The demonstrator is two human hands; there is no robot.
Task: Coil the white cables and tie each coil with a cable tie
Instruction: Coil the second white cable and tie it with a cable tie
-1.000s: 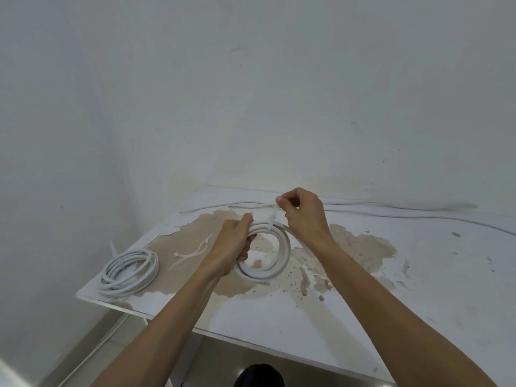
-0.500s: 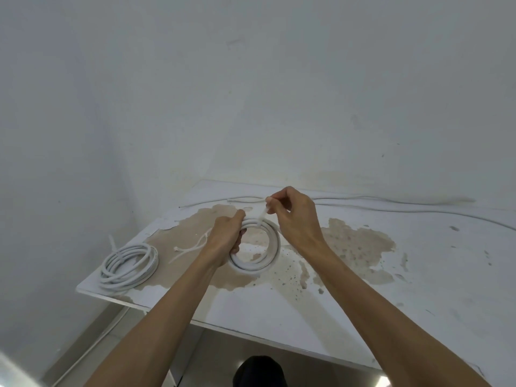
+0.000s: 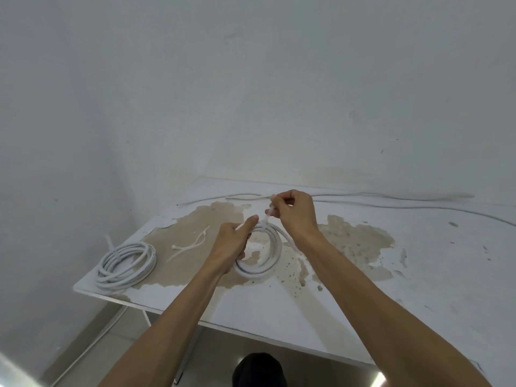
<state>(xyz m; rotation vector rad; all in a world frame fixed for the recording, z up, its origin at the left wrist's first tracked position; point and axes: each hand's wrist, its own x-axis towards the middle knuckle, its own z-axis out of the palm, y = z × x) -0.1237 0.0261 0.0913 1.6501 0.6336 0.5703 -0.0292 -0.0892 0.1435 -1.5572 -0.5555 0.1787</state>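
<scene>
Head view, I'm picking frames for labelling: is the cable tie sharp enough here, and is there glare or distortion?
Head view: the cable tie pinched by the right hand is soft, white on white; wide-angle bending shows at the table edges; small bright glare at the bottom right; lighting otherwise even.

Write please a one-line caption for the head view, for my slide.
Left hand holds a cable coil on the table while the right hand pulls a tie around it.

White cable coils [image 3: 259, 263], white table [image 3: 418, 297] with brown blotches
</scene>
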